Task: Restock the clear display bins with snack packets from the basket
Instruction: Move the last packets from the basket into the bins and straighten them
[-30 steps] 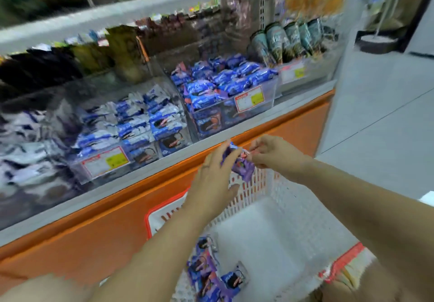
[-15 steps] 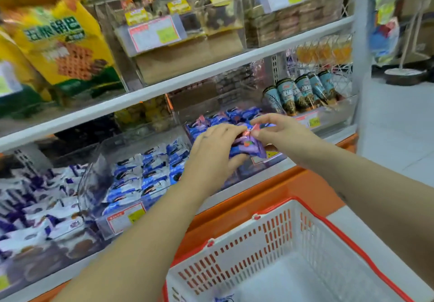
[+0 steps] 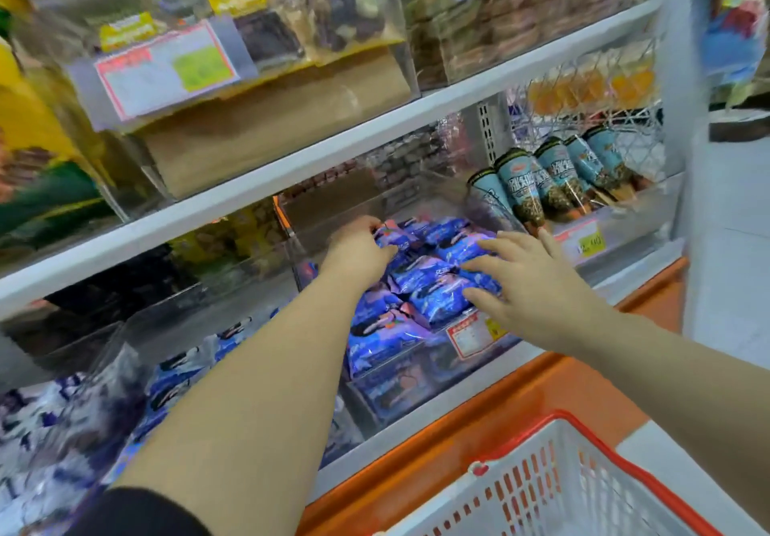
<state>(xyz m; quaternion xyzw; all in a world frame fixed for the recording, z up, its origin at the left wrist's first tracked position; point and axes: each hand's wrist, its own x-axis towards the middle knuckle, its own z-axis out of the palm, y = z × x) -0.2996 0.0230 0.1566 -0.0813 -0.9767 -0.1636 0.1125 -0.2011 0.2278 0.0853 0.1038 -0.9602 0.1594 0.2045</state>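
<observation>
In the clear display bin (image 3: 400,394), a purple snack packet (image 3: 393,239) is gripped at the back of the pile by the curled fingers of the left hand (image 3: 358,252). The other packets (image 3: 433,281) are touched by the right hand (image 3: 537,289), its fingers held straight and spread. The basket (image 3: 583,489) is seen below, at lower right.

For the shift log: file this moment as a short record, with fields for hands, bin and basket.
bin: clear, piled with blue packets, price tag on its front
left hand: reaches into the bin, fingers curled round a packet at its back
right hand: fingers spread, resting on the packets near the front
basket: white, red rim, below the shelf, contents out of view
beside: cones in the bin to the right
</observation>
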